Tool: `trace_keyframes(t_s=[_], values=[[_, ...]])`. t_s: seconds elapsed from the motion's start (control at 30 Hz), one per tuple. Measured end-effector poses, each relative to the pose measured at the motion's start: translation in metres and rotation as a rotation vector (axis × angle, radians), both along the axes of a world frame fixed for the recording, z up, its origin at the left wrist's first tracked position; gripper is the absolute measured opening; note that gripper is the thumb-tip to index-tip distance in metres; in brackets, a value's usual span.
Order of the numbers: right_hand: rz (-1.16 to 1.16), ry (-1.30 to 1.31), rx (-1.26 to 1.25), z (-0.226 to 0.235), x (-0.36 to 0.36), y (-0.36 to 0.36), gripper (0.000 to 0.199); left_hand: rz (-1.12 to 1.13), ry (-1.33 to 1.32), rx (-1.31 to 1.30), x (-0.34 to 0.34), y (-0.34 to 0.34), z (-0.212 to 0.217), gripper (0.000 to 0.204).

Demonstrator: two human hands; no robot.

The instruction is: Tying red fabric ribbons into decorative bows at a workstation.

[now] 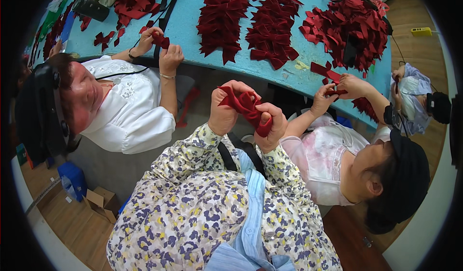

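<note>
As I watch remotely, my left hand [225, 108] and right hand [272, 122], fingers closed, pinch red velvet ribbon [245, 106], seemingly mid-folding, next needing even tension.

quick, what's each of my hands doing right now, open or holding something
Left hand: closed, holding the red ribbon.
Right hand: closed, holding the same ribbon's right part.

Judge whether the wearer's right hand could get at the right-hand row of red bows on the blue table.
Probably yes: nobody's arm crosses the way from the right hand to that row of red bows, but the hand grips red fabric and may need freeing first.
</note>
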State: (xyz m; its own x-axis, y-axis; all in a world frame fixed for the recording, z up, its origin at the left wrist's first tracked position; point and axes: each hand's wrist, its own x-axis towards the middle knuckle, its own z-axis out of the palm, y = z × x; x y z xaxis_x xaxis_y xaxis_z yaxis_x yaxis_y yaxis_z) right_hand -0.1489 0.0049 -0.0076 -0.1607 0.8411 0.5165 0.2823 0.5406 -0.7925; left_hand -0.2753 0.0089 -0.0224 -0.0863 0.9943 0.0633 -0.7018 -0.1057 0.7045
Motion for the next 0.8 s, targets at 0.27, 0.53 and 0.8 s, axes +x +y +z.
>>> trace_keyframes(t_s=[0.27,0.53,0.8], values=[[0.009,0.031,0.001,-0.001,0.001,0.002,0.032,0.017,-0.202,-0.003,0.009,-0.002,0.001,0.013],[0.008,0.052,-0.032,-0.008,0.011,0.003,0.032,-0.069,-0.064,0.032,0.011,0.001,-0.015,0.022],[0.022,0.043,-0.004,-0.009,0.019,0.007,0.032,-0.015,-0.177,-0.124,0.020,-0.006,-0.016,0.019]])
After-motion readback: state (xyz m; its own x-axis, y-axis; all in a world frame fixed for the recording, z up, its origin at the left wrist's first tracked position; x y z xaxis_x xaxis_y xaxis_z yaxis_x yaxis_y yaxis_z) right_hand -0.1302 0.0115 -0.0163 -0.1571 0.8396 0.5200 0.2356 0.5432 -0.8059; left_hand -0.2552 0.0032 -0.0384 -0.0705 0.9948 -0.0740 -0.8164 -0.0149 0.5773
